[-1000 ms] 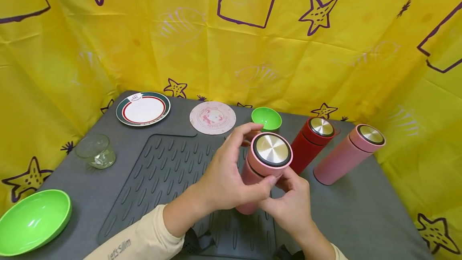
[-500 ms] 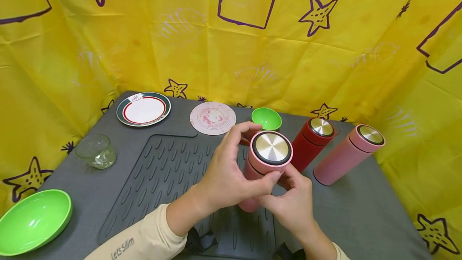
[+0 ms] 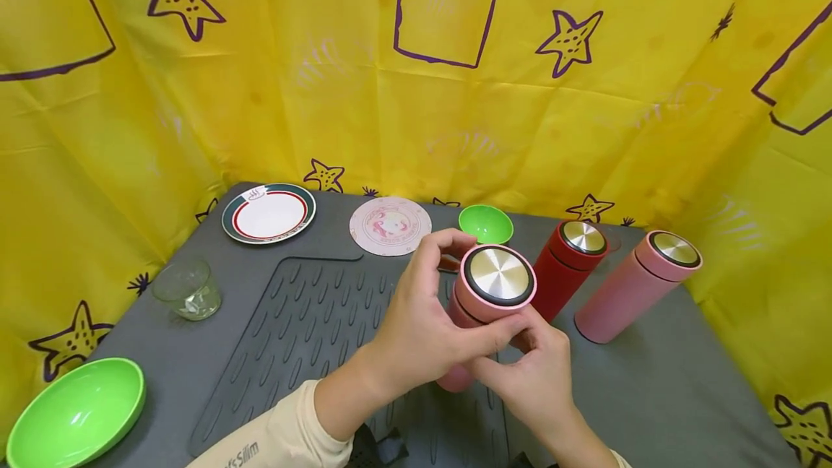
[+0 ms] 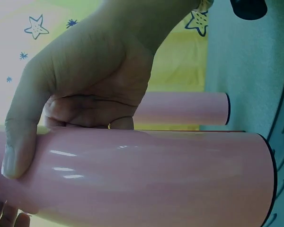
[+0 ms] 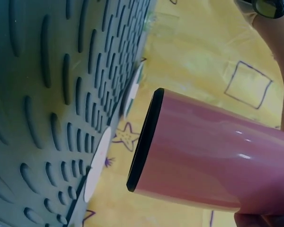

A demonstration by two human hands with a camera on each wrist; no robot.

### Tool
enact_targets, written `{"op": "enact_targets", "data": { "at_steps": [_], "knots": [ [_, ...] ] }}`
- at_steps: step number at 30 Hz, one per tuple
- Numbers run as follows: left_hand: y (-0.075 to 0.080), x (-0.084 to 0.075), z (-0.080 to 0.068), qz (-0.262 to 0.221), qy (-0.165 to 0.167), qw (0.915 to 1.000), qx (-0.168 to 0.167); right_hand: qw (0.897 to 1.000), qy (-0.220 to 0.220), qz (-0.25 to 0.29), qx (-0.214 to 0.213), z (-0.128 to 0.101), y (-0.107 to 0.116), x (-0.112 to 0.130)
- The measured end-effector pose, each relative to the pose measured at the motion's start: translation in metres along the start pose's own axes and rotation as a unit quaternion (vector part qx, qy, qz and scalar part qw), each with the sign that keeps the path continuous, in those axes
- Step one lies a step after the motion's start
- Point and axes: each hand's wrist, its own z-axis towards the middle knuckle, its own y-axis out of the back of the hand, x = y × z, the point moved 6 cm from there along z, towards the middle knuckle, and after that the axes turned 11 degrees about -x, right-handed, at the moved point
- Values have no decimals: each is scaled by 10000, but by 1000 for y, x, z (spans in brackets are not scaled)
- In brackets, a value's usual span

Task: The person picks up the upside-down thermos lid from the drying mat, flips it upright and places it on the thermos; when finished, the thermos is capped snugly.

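Observation:
A pink thermos flask with a silver disc on its lid is held by both hands over the dark ribbed mat. My left hand grips it around the lid, fingers behind and thumb across the front. Below that, my right hand holds the flask's body, its thumb on the near side. The black-edged base of the flask hangs off the mat in the right wrist view. In the left wrist view the flask's pink body lies across the frame, with a thumb pressed on it.
A red flask and another pink flask stand at the right. Behind are a small green bowl, a round pink mat and a rimmed plate. A glass and large green bowl are at left.
The head view has tilted up slightly, so the whole scene sits lower in the frame. Both hands keep their hold on the pink flask, its lid turned up as before.

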Motion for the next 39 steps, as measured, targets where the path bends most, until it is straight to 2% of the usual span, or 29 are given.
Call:
{"op": "enact_targets", "data": {
  "at_steps": [2,4,7,10,15,18,20,23,28,34,39],
  "knots": [
    [0,-1,-2,-34,-135,9999,-25,9998,-155,-82,22,-2,2,-1],
    [0,-1,-3,-167,-204,9996,94,9996,-200,-175,10,-3,3,-1],
    [-2,0,-3,-396,-158,9983,394,9996,-164,-236,-31,-3,4,0],
    [-5,-1,-3,-354,-81,9977,566,9997,-77,-239,-61,-2,4,1],
    [-3,-1,-1,-29,112,9996,269,9998,108,-161,-12,0,-1,3],
    [-1,2,-1,-34,270,9996,125,10000,-11,-74,38,-2,-4,2],
    [0,3,-2,-106,223,9996,125,9998,-154,-112,41,-3,-3,1],
    [-1,4,-3,-355,-14,9990,262,9990,-402,-220,7,-4,-1,0],
    [-2,4,-4,-527,-61,9971,541,9990,-359,-259,-59,-4,0,0],
    [-3,4,-1,-176,214,9993,254,9998,62,-180,-31,-2,-1,1],
    [0,4,1,-116,10,9999,99,9998,-79,-180,-10,-2,-1,0]
  ]
}}
